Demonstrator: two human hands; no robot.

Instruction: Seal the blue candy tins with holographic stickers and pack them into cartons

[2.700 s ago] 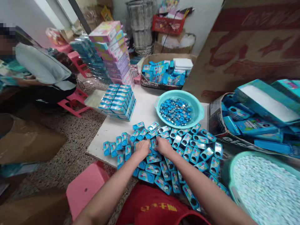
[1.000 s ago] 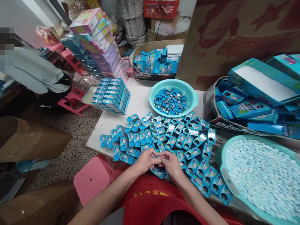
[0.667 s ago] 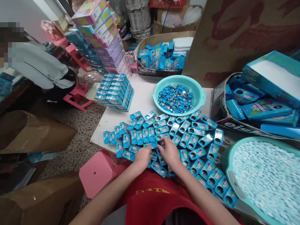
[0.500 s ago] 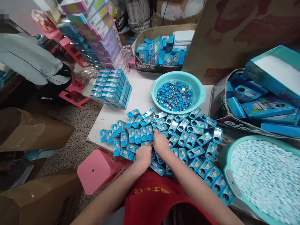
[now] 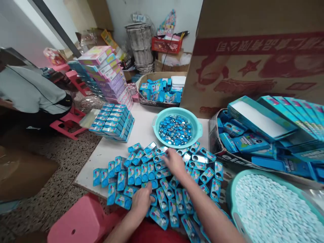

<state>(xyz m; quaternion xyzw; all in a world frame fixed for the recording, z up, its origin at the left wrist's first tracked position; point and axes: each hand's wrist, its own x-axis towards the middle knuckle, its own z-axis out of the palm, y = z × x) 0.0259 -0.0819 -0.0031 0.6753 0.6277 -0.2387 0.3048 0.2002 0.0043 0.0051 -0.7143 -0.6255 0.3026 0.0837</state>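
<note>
Among the printed blue tins (image 5: 123, 201), we are seeing the left hand (image 5: 142, 202) resting low, fingers folded and thumb pointing far; whether they are holding anything, we cannot tell. A capped blue tin (image 5: 154, 184) is sitting at that thumb, its printed top's long axis running left to right (the left hand is being the nearer one). Farther and to the right, the right hand (image 5: 176, 163) is arching over an open-holed tin (image 5: 160, 165), fingers bunching leftward; their grip is hiding from us. Just beyond, a teal basin (image 5: 194, 126) is holding caps (image 5: 174, 130).
</note>
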